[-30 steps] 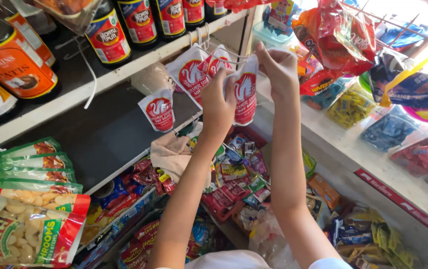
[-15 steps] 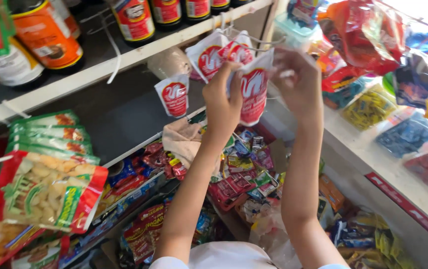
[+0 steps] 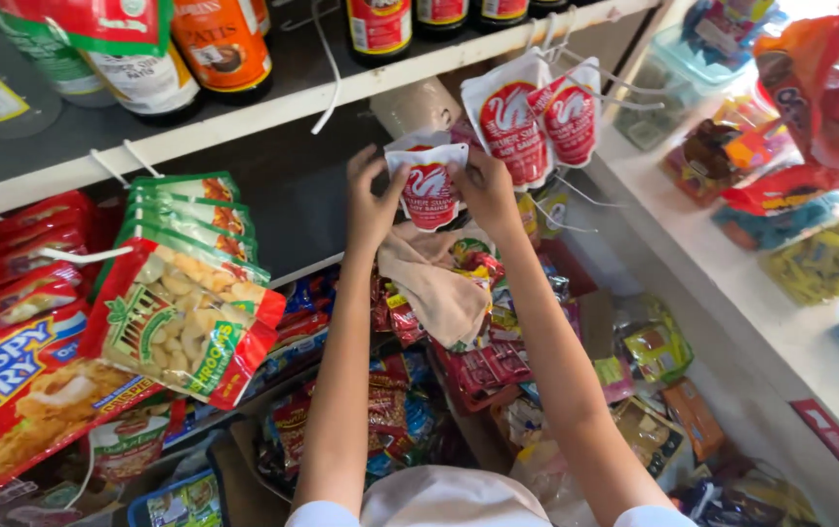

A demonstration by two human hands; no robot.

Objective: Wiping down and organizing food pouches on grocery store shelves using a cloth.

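Sachet (image 3: 427, 190) pinched between left hand (image 3: 369, 200), right hand (image 3: 486, 185).

A white-edged shelf (image 3: 273, 112) with a dark top is seen running across the upper part of the view. On it, bottles are stood in a row: a bottle with an orange label (image 3: 222, 44), a pale-labelled bottle (image 3: 141, 78) beside it, and dark sauce bottles (image 3: 380, 27) further along. White hooks (image 3: 107, 164) are fixed to the shelf's front edge, and packets are hung from them: green-topped packets of nuts (image 3: 185, 303), red packets (image 3: 19, 254) and white-and-red sauce pouches (image 3: 537, 117). To the right, a pale counter (image 3: 722, 312) is seen, on which bags of wrapped sweets (image 3: 824, 263) are laid.
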